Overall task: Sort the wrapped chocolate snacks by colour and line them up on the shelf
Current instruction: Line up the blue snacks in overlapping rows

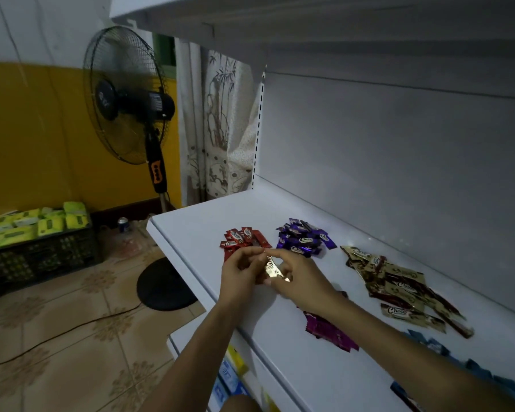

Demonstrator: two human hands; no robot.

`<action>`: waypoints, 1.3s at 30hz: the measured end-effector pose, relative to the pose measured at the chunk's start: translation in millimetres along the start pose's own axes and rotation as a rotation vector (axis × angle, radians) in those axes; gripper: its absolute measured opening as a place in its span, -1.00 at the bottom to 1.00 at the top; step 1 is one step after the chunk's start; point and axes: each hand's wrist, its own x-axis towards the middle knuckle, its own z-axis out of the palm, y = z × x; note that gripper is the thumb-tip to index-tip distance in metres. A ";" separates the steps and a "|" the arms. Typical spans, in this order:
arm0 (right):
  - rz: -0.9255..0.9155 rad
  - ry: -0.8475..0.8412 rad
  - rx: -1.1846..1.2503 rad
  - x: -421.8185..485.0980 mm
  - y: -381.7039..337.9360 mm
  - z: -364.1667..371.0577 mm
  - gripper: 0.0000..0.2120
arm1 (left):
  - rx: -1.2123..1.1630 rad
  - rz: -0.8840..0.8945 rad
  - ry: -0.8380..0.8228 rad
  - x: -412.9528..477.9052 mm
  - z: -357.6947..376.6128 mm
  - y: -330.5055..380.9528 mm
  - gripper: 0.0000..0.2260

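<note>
Left hand (241, 272) and right hand (299, 279) both pinch one shiny gold-wrapped snack (272, 269) just above the white shelf (202, 224), near its front edge. Behind lie a red pile (244, 237) and a purple pile (305, 237). Rightward are a gold pile (399, 288), magenta wrappers (329, 330) and blue wrappers (458, 362). Bare shelf lies left of the red pile.
</note>
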 end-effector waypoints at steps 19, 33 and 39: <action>0.221 0.694 -0.154 -85.5 63.0 -125.9 -0.88 | -0.560 -0.440 -0.196 -41.1 121.0 28.8 -0.61; 0.194 0.566 -0.680 -99.9 112.3 -136.8 -0.68 | -0.587 -0.486 -0.250 -57.2 132.3 22.7 -0.65; 0.015 0.582 -0.079 -104.2 37.1 -98.9 -0.77 | -0.602 -0.484 -0.334 -64.3 132.4 23.4 -0.68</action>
